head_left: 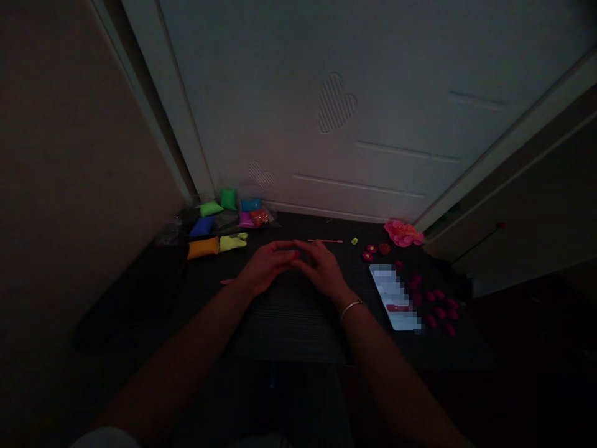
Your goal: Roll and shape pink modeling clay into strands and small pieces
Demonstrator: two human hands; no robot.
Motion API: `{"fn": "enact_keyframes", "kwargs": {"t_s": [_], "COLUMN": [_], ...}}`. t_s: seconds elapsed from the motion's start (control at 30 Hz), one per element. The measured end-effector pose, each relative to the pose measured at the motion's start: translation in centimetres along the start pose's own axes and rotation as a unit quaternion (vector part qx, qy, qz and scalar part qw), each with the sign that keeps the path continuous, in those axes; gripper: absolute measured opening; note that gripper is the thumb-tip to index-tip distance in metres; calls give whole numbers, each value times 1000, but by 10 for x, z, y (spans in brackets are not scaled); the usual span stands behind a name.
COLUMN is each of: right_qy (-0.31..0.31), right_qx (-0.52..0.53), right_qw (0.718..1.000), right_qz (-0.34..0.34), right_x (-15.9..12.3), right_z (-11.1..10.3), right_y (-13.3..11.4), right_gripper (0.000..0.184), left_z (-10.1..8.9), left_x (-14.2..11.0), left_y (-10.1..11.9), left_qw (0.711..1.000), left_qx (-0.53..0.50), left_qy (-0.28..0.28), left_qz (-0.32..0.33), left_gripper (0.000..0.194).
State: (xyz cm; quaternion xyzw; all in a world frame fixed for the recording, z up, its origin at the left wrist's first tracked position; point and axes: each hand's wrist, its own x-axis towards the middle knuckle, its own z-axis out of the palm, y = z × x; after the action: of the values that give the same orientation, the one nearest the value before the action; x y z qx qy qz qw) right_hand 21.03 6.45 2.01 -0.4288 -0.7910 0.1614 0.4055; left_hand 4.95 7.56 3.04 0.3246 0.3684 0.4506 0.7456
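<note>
Over the middle of the dark table, my left hand (pixel 268 264) and my right hand (pixel 321 264) meet at the fingertips. Pinched between them is a small piece of magenta clay (pixel 295 255), mostly covered by the fingers. A thin pink stick tool (pixel 325 241) lies just beyond my right hand. Part of another pink tool (pixel 227 282) shows beside my left wrist. To the right are small magenta clay flowers (pixel 367 256), a brown clay ball (pixel 384 249) and a yellow-green clay bit (pixel 354 241).
Coloured clay packets, among them an orange one (pixel 203 249) and an opened yellow one (pixel 233 241), lie at the back left. A lit phone (pixel 395 298) rests on the right, near several magenta clay pieces (pixel 438 312). A pink clay flower (pixel 403 233) sits by the white panel (pixel 280 124).
</note>
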Motion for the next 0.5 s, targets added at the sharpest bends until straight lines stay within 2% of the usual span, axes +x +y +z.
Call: {"fn": "enact_keyframes", "kwargs": {"t_s": [0.13, 0.23, 0.33, 0.4, 0.5], "right_qy": [18, 22, 55, 61, 15], "right_qx": [23, 58, 85, 86, 66], "right_qw": [1000, 998, 993, 993, 998], "right_qz": [9, 29, 54, 45, 10], "right_x": [1, 1, 0, -1, -1], "right_z": [0, 1, 2, 2, 3], "right_y": [-1, 0, -3, -6, -10], "right_gripper": [44, 42, 41, 40, 37], "left_z": [-1, -1, 0, 0, 1], "left_x": [3, 4, 3, 3, 2], "left_y": [1, 0, -3, -5, -7], "left_qw": [997, 995, 996, 997, 999], "left_qx": [-22, -19, -12, -8, -2], "left_qy": [75, 94, 76, 54, 12], "left_qz": [23, 42, 50, 48, 46], "left_gripper": [23, 20, 16, 14, 14]}}
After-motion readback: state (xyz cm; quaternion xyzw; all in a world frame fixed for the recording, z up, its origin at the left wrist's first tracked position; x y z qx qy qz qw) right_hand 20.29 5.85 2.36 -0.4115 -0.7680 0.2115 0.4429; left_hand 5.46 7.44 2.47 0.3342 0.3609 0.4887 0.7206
